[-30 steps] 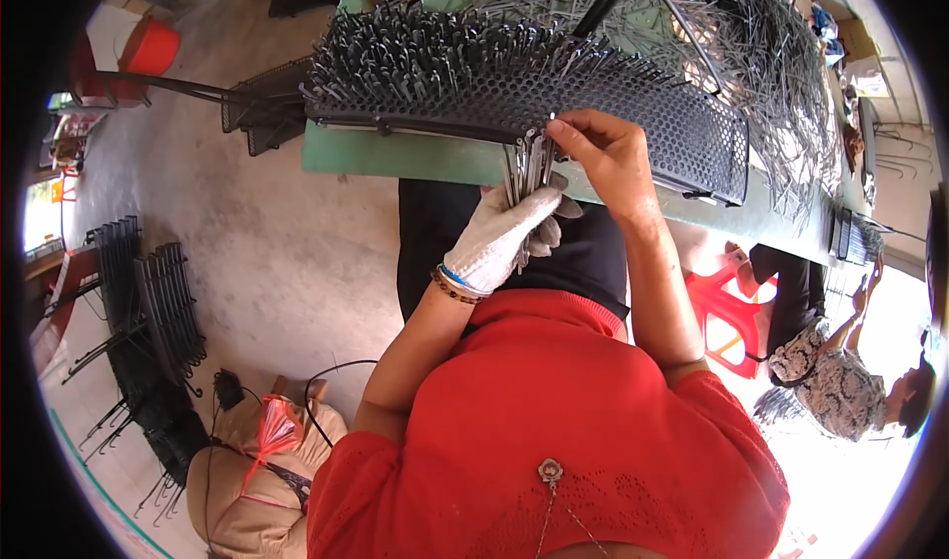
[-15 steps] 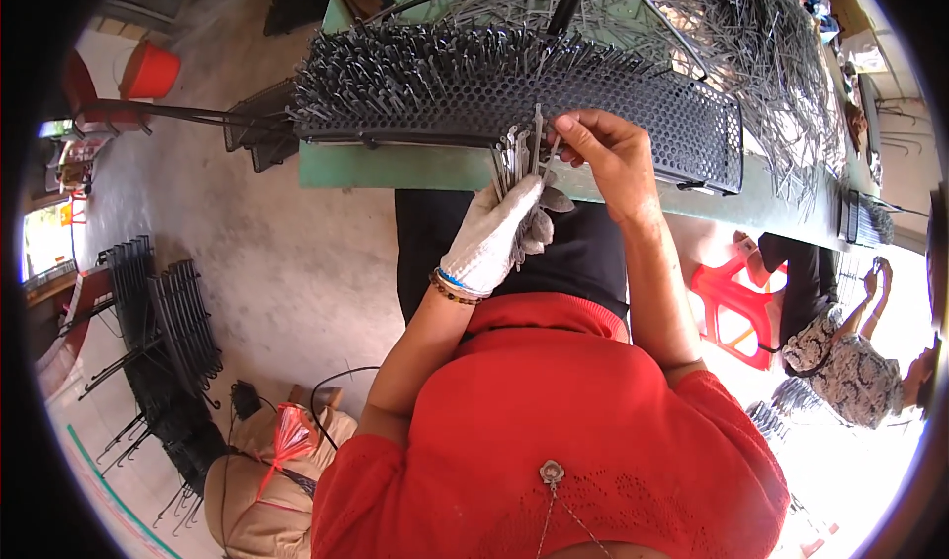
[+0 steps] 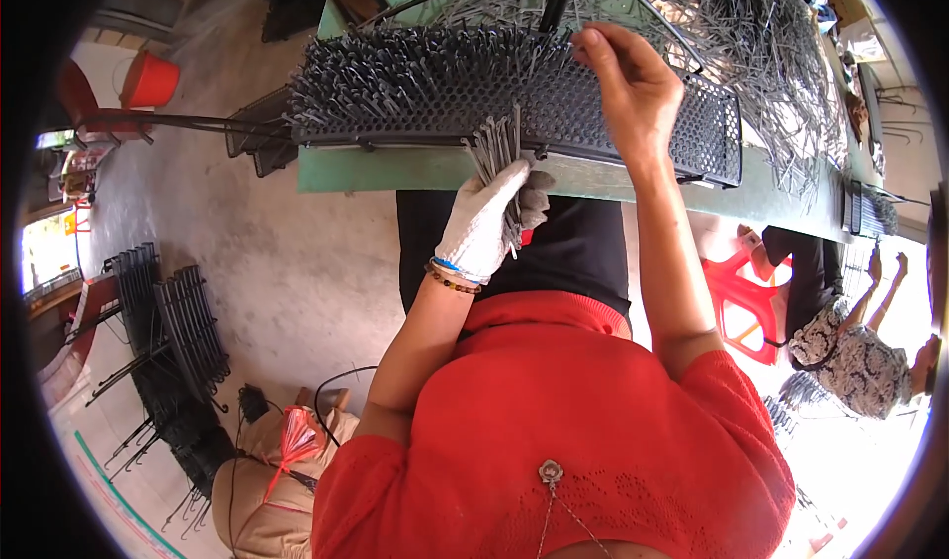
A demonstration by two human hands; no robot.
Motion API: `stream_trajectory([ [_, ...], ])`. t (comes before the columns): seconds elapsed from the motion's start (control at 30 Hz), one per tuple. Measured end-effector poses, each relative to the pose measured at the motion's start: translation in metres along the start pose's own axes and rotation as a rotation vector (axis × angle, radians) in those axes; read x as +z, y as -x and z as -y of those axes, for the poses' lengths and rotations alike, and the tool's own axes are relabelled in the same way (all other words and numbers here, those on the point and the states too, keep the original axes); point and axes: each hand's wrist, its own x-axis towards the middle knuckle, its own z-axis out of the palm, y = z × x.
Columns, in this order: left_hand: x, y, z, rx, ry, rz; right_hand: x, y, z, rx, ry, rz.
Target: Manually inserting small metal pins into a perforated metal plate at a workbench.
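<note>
My left hand [image 3: 481, 225], in a white glove, is closed around a bundle of thin grey strips [image 3: 494, 149], their ends fanned upward. It is just in front of the table's near edge. A long black perforated rack [image 3: 633, 114] lies along that edge. Grey strips [image 3: 386, 75] stand upright in its holes, dense over the left part, while the right part shows bare holes. My bare right hand [image 3: 641, 89] is over the rack near the right end of the standing strips. Its thumb and forefinger are pinched together; whatever is between them is too small to make out.
Loose strips [image 3: 761, 55] lie heaped on the green table [image 3: 386, 172] at the back right. A black bar [image 3: 563, 0] rises behind the rack. Black racks [image 3: 163, 361] stand on the floor at left. Another person [image 3: 855, 361] works at right, near a red stool [image 3: 741, 297].
My right hand has moved up and right, from beside the bundle to above the rack. My left hand still grips the bundle, which is tilted a little more to the left.
</note>
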Motion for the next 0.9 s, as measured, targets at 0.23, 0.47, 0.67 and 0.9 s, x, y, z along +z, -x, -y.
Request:
stream_trajectory([
  [0.23, -0.003, 0.004, -0.002, -0.015, 0.046, 0.016, 0.022, -0.005, -0.012, -0.129, 0.252, 0.048],
  [0.47, -0.011, 0.002, -0.001, -0.039, 0.033, 0.069, 0.032, -0.004, -0.013, -0.363, 0.366, 0.043],
  [0.67, -0.008, 0.005, -0.003, -0.078, 0.003, 0.008, 0.035, 0.0, -0.026, -0.469, 0.475, 0.091],
  [0.9, -0.009, 0.006, -0.007, -0.095, -0.093, -0.015, 0.028, 0.001, -0.024, -0.598, 0.717, 0.122],
])
